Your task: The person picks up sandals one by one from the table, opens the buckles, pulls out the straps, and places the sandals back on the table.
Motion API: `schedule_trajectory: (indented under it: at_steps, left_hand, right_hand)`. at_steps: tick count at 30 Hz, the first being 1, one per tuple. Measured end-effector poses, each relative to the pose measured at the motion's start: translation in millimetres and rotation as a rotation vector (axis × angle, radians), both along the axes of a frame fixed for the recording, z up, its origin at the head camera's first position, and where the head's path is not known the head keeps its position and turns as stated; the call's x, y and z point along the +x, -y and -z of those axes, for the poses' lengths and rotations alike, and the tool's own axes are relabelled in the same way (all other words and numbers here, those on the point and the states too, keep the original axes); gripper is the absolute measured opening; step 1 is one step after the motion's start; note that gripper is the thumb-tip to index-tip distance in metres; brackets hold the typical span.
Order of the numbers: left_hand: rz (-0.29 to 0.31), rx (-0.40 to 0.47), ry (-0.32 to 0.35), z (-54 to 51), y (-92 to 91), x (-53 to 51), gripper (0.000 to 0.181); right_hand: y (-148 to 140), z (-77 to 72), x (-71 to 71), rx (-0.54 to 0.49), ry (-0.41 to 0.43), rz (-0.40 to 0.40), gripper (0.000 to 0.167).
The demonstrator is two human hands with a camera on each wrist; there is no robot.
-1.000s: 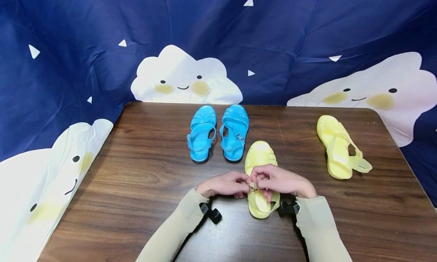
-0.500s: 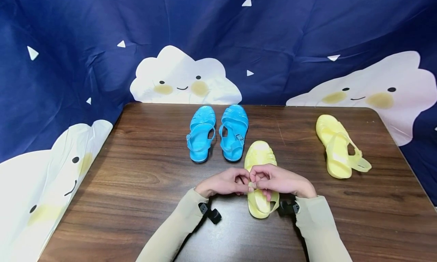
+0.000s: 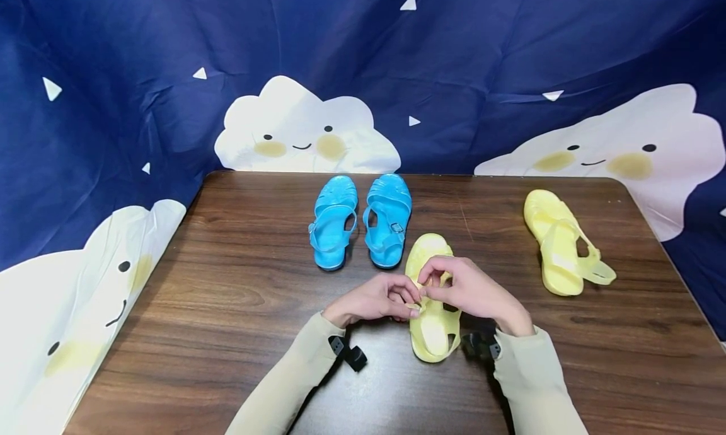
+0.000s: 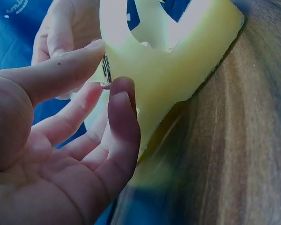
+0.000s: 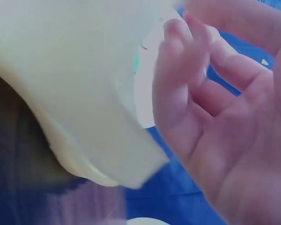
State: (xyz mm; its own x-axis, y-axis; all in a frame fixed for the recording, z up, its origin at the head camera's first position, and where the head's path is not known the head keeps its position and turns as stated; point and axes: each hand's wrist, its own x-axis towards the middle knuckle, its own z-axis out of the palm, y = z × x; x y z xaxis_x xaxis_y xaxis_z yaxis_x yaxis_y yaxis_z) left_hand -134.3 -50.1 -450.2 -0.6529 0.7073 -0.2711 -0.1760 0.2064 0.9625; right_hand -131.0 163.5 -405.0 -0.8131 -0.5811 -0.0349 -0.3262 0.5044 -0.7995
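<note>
Left hand (image 3: 377, 299) and right hand (image 3: 473, 290) meet, fingers bent, over the dark, wood-grained bench (image 3: 227, 296) I watch from afar. Two blue sandals (image 3: 334, 198) stand side by side near its far edge; a second yellow sandal (image 3: 558, 252) rests off to the right. Directly beneath the hands sits the first yellow sandal (image 3: 433, 324), sole down; a sideways tug could, I judge, skew it. Its strap (image 3: 416, 307), pinched by the left hand, could spring loose from so slight a hold; whether the right holds anything, I cannot tell. Glossy and ribbed at the toe, the sandal looks like moulded plastic; its buckle (image 4: 106, 70) is small and metallic.
</note>
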Motion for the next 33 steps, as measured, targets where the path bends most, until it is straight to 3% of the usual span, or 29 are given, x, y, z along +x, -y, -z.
schedule_trajectory:
  at_steps: [2, 4, 8, 12, 20, 25, 33]
  left_hand:
    - [0.0, 0.012, 0.008, 0.2, 0.6, -0.2, 0.021]
    - [-0.004, 0.022, 0.023, 0.0, 1.1, -0.2, 0.021]
    - [-0.012, 0.026, 0.047, -0.7, 2.4, -0.5, 0.021]
    - [-0.008, 0.029, 0.059, -0.5, 3.6, -0.9, 0.021]
    - [0.007, 0.035, 0.057, 0.8, 4.9, -1.7, 0.02]
    - [0.022, 0.038, 0.038, 1.6, 4.8, -1.7, 0.02]
    - [0.032, 0.057, 0.023, 3.9, 5.5, -2.4, 0.02]
  right_hand:
    - [1, -2.5, 1.6, 0.033, -0.085, 0.015, 0.015]
    - [3, -3.5, 3.1, 0.066, -0.111, 0.001, 0.019]
    - [7, -3.1, 5.0, 0.126, -0.045, -0.057, 0.028]
    - [7, -1.1, 5.3, 0.144, 0.024, -0.093, 0.025]
    - [5, 2.0, 3.9, 0.202, 0.013, -0.174, 0.014]
    - [4, 2.9, 3.6, 0.188, 0.013, -0.207, 0.015]
    - [3, 6.5, -1.3, 0.129, 0.091, -0.223, 0.014]
